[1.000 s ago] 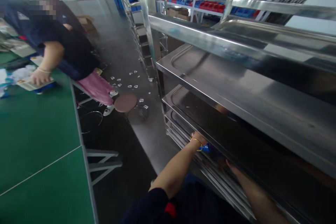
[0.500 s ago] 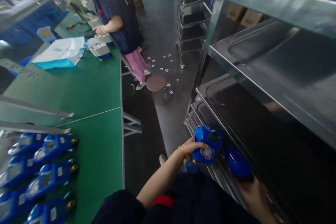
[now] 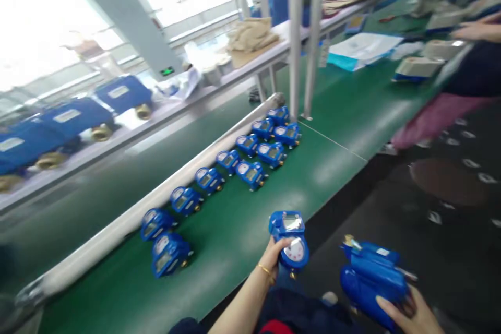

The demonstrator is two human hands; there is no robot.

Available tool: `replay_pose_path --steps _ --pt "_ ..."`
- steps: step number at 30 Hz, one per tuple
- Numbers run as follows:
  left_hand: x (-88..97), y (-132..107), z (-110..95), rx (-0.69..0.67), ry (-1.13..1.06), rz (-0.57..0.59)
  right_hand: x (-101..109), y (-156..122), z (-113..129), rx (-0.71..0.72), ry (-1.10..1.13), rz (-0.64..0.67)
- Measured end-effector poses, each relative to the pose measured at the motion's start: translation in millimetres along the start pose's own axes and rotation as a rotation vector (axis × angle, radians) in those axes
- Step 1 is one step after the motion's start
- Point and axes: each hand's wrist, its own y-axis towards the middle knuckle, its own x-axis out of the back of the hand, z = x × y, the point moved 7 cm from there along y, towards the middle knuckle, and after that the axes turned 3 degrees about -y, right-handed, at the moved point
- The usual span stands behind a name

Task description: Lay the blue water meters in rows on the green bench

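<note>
My left hand (image 3: 274, 254) grips a blue water meter (image 3: 289, 237) with a round white dial, held above the front edge of the green table (image 3: 230, 240). Lower right, over the dark floor, my right hand (image 3: 407, 310) holds a second blue meter (image 3: 371, 279) from beneath. Several more blue meters (image 3: 250, 156) lie in two rows on the green surface ahead, alongside a white rail (image 3: 156, 203).
A co-worker's arm (image 3: 475, 31) and pink trousers (image 3: 434, 117) show at the right by a round brown stool (image 3: 446, 180). Larger blue meters (image 3: 66, 120) sit on a raised shelf at left. Papers and boxes (image 3: 364, 47) lie farther along the table. Two metal posts (image 3: 305, 36) stand mid-table.
I have turned from the steel rack to the green table. Both hands came out of the lower shelf, each carrying a blue meter, and now hold them near the table edge.
</note>
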Motion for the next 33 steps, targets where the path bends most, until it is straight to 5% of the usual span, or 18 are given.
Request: replay_pose_path --steps 4,8,13,16,18,20,23,27,30,33 --pt "97.3 3 -46 -0.157 -0.190 -0.293 -87 70 152 0.408 -0.398 0.297" --pt "162.3 -1 -59 -0.268 -0.510 -0.494 -204 65 259 0.969 -0.891 0.654" --pt "190.0 -10 -38 -0.354 -0.699 -0.633 -312 26 287 1.639 -1.335 1.001" --pt "186.2 -23 -23 -0.193 -0.311 -0.719 -334 15 294 2.020 -1.243 1.009" --pt "179.1 -37 -17 -0.008 -0.023 -0.758 -335 19 295 2.149 -1.142 1.052" --pt "172.7 -55 -31 0.021 0.255 -0.816 -330 34 298 2.166 -1.046 1.059" --pt "161.0 -75 -84 -0.223 0.745 -0.900 -322 65 303 2.041 -0.961 0.930" --pt "148.3 -59 -127 -0.515 1.168 -0.560 -317 89 293 1.761 -0.936 0.999" --pt "154.2 -41 -130 -0.468 1.394 -0.294 -314 90 287 1.379 -0.795 1.078" --pt "162.2 -32 -135 -0.329 1.512 -0.201 -305 101 275 0.818 -0.698 0.861"
